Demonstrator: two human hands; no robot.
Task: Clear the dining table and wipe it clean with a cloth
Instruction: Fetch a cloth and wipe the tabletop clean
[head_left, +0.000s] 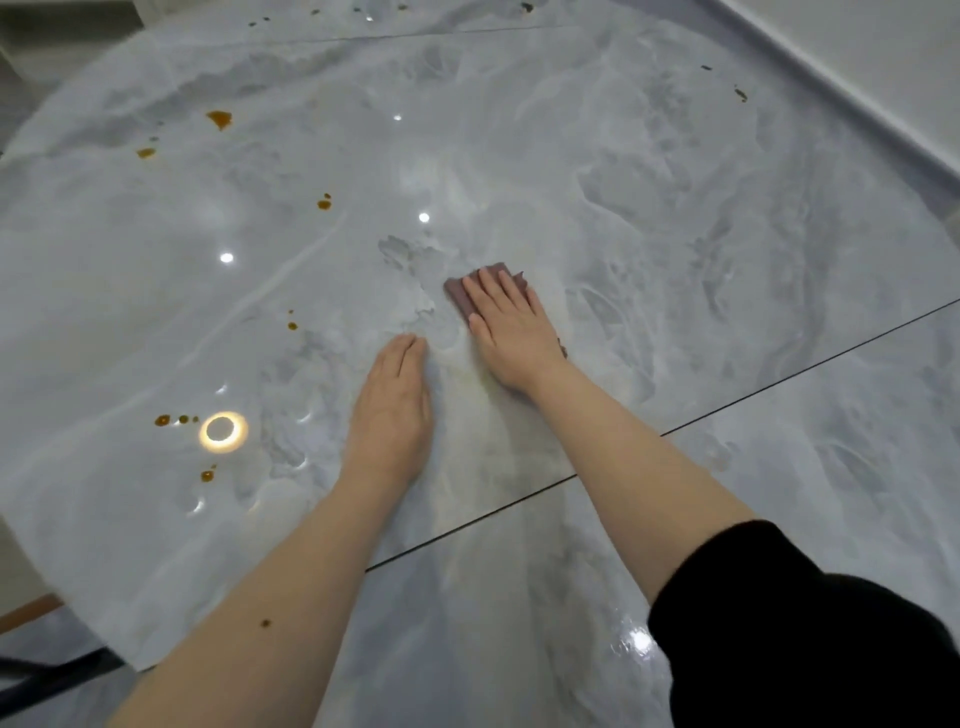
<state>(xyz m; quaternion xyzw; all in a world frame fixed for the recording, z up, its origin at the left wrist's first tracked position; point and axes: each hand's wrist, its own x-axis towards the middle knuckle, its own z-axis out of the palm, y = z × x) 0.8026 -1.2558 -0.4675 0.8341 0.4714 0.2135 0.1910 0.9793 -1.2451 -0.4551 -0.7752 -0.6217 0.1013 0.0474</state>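
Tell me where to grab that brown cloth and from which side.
Pinch the cloth at its far edge, coming from the table's far side. It lies flat, and the right hand presses on most of it, so only the strip past the fingertips and the left corner shows.

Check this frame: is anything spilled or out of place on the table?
Yes. Amber-brown spots dot the marble table, mostly on its left side, with darker specks along the far edge. They look like unwiped sauce or drink. The right hand presses the cloth flat near the middle, away from them.
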